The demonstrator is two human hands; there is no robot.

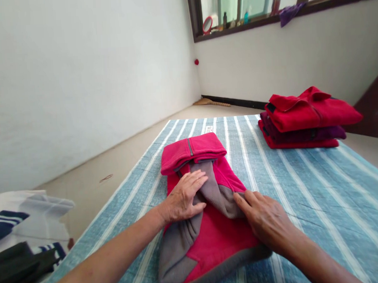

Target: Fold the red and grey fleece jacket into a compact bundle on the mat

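Note:
A pink and grey garment (222, 232) lies partly folded on the blue striped cover (140, 178), its sleeves crossed over the middle and its far end, with a short grey zip, turned over. My left hand (186, 195) lies on the grey sleeve near the centre, palm down, fingers apart. At the right edge of the garment, my right hand (265, 217) touches the other grey sleeve, fingers bent over the fabric, and whatever lies under its fingertips is hidden.
A stack of folded red and purple clothes (311, 114) sits at the far right of the cover. White and dark clothes (25, 234) lie at the lower left. Beyond are white walls, a broom (210, 101) on the floor and a window ledge with small items.

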